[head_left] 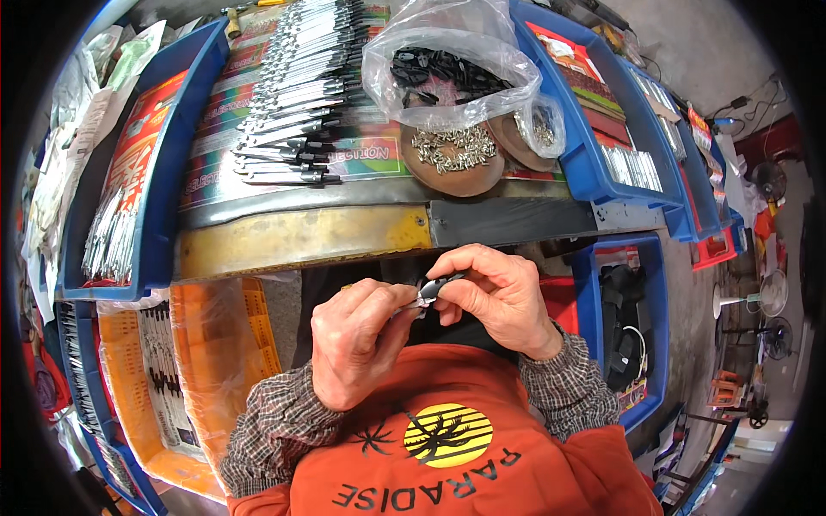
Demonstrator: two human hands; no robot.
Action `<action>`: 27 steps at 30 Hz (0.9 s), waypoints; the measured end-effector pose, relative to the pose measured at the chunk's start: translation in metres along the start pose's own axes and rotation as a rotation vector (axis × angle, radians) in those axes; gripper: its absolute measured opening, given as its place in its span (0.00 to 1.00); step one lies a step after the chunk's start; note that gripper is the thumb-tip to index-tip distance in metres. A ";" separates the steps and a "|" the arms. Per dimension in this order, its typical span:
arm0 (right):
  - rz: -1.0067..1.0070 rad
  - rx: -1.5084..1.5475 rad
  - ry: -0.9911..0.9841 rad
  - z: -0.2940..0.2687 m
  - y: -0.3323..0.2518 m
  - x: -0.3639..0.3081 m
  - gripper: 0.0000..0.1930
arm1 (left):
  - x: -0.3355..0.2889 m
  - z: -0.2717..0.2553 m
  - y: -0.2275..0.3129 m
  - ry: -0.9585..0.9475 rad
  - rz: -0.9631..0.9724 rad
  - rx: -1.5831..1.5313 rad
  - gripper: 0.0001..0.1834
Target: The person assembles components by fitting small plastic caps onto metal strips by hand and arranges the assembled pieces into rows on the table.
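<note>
My left hand (357, 331) pinches a shiny metal piece (422, 303) between thumb and fingers, just below the bench's front edge. Against it, my right hand (499, 297) grips a small black part (440, 284) with a hole in it. The two pieces touch between my fingertips; my fingers hide much of them. On the bench in front lies a long row of slim silver tools with black ends (301, 95). A round brown dish (456, 182) heaped with small metal pins (452, 148) stands right of that row.
An open clear plastic bag (387, 77) holds black parts (452, 73) behind the dish. Blue trays (159, 211) with metal strips stand on both sides. Below left is an orange crate (129, 387); a blue bin (650, 344) sits below right. The bench edge (310, 241) runs before me.
</note>
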State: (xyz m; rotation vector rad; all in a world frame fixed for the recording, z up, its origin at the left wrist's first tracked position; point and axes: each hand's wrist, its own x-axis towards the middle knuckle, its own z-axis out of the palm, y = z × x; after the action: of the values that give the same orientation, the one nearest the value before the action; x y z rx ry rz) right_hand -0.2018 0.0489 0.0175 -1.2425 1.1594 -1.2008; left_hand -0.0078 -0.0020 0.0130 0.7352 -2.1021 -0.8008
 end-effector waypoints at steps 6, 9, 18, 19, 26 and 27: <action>0.049 0.011 -0.077 -0.004 0.005 0.000 0.07 | -0.004 0.004 -0.001 -0.033 0.016 -0.008 0.12; 0.006 -0.004 -0.087 -0.003 0.010 -0.002 0.07 | -0.008 0.009 -0.004 -0.022 0.036 -0.007 0.12; -0.073 -0.098 -0.168 -0.002 0.026 -0.011 0.07 | -0.023 0.016 -0.012 -0.056 0.059 -0.019 0.14; -0.080 -0.105 -0.147 -0.001 0.028 -0.012 0.07 | -0.023 0.017 -0.013 -0.059 0.069 -0.013 0.14; -0.187 -0.324 -0.151 -0.005 0.027 -0.017 0.09 | -0.027 0.018 -0.012 -0.111 -0.004 -0.050 0.13; -0.159 -0.362 -0.161 -0.005 0.026 -0.019 0.10 | -0.028 0.019 -0.013 -0.118 -0.005 -0.060 0.13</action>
State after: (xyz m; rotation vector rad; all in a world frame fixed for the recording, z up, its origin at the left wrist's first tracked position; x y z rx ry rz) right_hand -0.2076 0.0674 -0.0092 -1.6997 1.2086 -1.0086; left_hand -0.0042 0.0154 -0.0187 0.6762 -2.1708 -0.9261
